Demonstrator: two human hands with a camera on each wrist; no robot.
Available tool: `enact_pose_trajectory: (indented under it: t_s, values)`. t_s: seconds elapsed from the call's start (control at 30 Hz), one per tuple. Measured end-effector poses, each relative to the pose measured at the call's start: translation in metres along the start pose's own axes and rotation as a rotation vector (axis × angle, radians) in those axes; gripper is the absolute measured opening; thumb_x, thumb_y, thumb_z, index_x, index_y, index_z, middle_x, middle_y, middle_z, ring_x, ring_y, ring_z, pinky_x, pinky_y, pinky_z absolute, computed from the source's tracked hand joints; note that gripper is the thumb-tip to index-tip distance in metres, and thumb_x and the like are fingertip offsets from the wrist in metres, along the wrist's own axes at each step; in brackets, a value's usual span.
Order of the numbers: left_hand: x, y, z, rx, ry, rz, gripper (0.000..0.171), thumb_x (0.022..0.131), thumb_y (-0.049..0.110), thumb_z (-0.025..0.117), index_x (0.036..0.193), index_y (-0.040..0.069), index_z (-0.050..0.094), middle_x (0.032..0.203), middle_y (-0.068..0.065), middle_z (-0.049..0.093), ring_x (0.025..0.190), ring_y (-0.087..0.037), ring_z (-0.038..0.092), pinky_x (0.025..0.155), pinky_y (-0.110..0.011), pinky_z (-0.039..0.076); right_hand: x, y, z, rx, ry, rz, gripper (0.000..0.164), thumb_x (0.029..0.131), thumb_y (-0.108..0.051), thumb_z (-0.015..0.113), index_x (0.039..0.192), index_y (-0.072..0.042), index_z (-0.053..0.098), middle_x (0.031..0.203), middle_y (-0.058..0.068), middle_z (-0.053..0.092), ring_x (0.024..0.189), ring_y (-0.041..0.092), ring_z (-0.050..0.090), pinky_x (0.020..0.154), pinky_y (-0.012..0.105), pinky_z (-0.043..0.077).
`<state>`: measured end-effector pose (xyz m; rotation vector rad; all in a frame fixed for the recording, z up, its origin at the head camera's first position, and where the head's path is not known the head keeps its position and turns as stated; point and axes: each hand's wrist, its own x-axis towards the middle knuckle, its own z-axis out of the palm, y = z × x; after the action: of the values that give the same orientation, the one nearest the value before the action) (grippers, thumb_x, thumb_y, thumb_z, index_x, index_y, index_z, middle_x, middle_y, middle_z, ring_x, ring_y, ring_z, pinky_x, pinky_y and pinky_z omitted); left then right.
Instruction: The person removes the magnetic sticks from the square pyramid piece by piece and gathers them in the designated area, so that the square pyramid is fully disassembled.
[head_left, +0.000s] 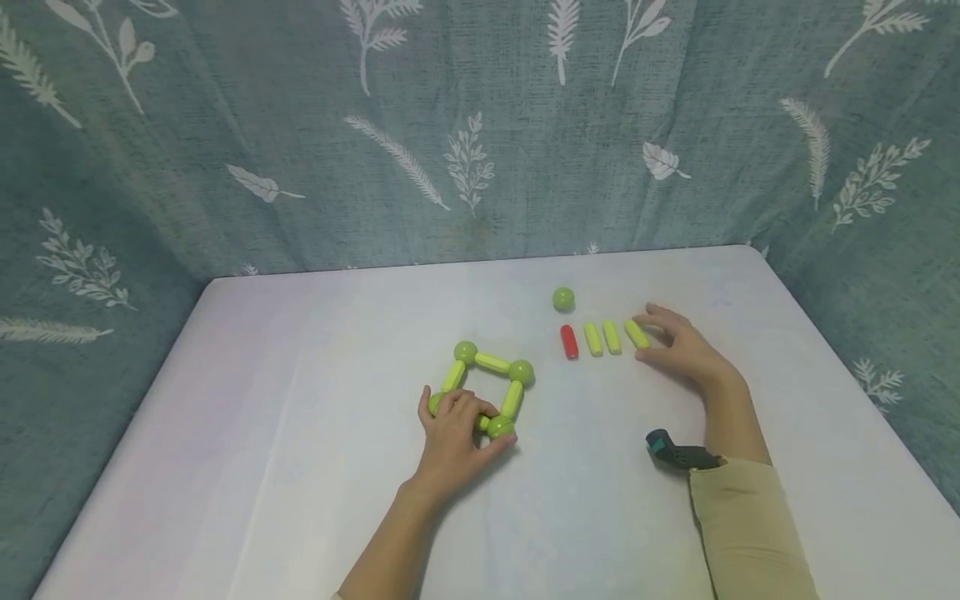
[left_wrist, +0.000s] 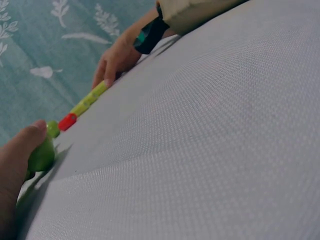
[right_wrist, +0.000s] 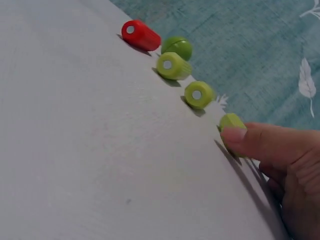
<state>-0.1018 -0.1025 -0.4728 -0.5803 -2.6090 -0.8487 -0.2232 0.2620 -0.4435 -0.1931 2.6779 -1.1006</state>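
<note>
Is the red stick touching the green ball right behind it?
Apart: the head view shows a strip of white table between the red stick and the green ball.

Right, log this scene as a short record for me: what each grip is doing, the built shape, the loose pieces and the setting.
Left grip: holds the square frame at its near side
Right grip: pinches the rightmost rod
Frame build: four green balls joined by yellow-green rods, near rod partly hidden
Row, left to right: red rod, two yellow-green rods, rightmost rod
Loose ball: green, beyond the red rod
Surface: white table
Backdrop: leaf-print curtain
</note>
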Motion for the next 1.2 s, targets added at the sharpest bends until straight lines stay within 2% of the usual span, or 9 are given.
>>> enact_pose_trajectory:
  t_s: [0.13,0.33,0.6,0.83,1.0,1.2]
  values:
    - [0.002,0.001,0.001,-0.004,-0.01,-0.011,0.036,0.077,0.043,0.074,0.095,0.017,0.057,0.086,0.007,0.056,0.11,-0.02,0.046,0.106,-0.064,0.001,-0.001,0.001,-0.007,0.065,-0.012,-0.025,0.073,0.079,-0.031,0.076,0.14,-0.007,0.043,0.158,0.013,0.013,0.144,0.037,0.005,0.112,0.058,0.009]
    - [0.002,0.003,0.003,-0.01,-0.029,-0.031,0.036,0.077,0.044,0.074,0.095,0.016,0.058,0.084,0.007,0.055,0.109,-0.02,0.046,0.106,-0.064,0.001,0.006,0.009,-0.019,0.059,-0.118,-0.104,0.071,0.078,-0.012,0.074,0.141,-0.006,0.041,0.157,0.02,0.007,0.143,0.042,-0.002,0.11,0.063,0.003]
    - [-0.002,0.004,0.001,-0.001,-0.032,-0.03,0.036,0.077,0.044,0.073,0.095,0.018,0.057,0.085,0.008,0.057,0.11,-0.021,0.047,0.106,-0.064,0.001,0.017,0.012,-0.023,0.004,-0.183,-0.116,0.068,0.074,-0.016,0.078,0.136,-0.01,0.049,0.157,0.021,0.005,0.142,0.044,-0.003,0.108,0.066,0.003]
    - [0.0,0.002,-0.002,0.007,-0.028,-0.026,0.036,0.077,0.044,0.073,0.095,0.018,0.057,0.083,0.009,0.054,0.11,-0.02,0.046,0.106,-0.063,0.001,0.021,0.002,-0.017,0.012,-0.122,-0.114,0.064,0.072,-0.012,0.079,0.13,-0.005,0.053,0.156,0.023,0.007,0.142,0.044,-0.003,0.108,0.065,0.002]
    - [0.0,0.001,-0.002,0.01,-0.03,-0.03,0.036,0.077,0.045,0.072,0.095,0.018,0.057,0.083,0.009,0.054,0.11,-0.019,0.046,0.107,-0.063,0.0,0.021,-0.003,-0.011,-0.05,-0.058,-0.078,0.064,0.072,-0.021,0.081,0.129,-0.008,0.054,0.156,0.021,0.013,0.143,0.043,0.001,0.107,0.067,-0.001]
    - [0.001,0.002,-0.002,0.006,-0.025,-0.023,0.036,0.077,0.045,0.072,0.095,0.017,0.057,0.083,0.008,0.055,0.108,-0.02,0.047,0.106,-0.064,0.002,0.02,-0.002,-0.007,-0.075,-0.029,-0.076,0.064,0.073,-0.026,0.081,0.129,-0.01,0.054,0.155,0.02,0.016,0.143,0.042,0.003,0.105,0.068,-0.005]
